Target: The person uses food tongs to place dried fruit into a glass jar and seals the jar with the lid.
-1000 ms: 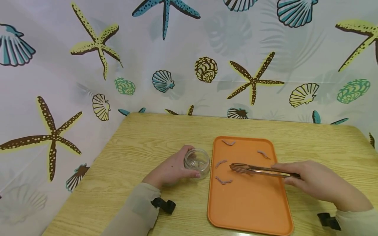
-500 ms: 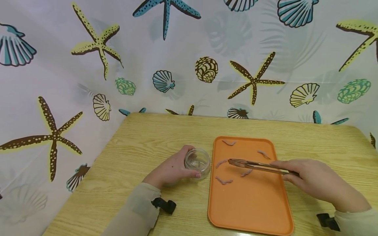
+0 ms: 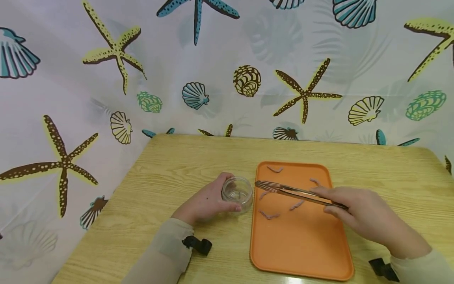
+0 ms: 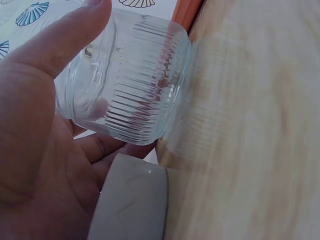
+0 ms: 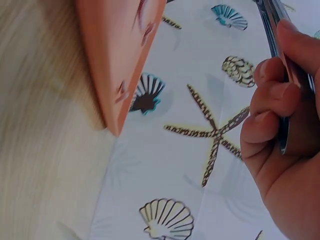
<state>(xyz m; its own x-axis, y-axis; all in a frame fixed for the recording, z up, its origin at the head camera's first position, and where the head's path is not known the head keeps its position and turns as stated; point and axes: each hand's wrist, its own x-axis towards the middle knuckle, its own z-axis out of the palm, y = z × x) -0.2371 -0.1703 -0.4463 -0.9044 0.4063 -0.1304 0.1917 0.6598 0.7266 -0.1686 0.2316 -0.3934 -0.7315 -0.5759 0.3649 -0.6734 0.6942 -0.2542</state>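
Note:
My left hand (image 3: 209, 199) holds a clear glass jar (image 3: 237, 193), thumb and fingers round its side, at the tray's left edge. In the left wrist view the ribbed jar (image 4: 145, 80) appears to stand on the table. With my right hand (image 3: 370, 217) I grip metal tongs (image 3: 267, 185), whose tips point at the jar from above the orange tray (image 3: 301, 244). I see nothing between the tips. Several pinkish worm-like strips lie on the tray, among them one near the middle (image 3: 296, 205) and one at the left (image 3: 268, 215).
The tray lies on a wood-grain table (image 3: 170, 165). A white curtain (image 3: 220, 47) with starfish and shells hangs behind and to the left. Black straps (image 3: 197, 245) sit at both sleeves.
The tongs have moved left and away from me, from over the middle strip to the tray's left edge beside the jar. The strips lie as before; the left hand stays put.

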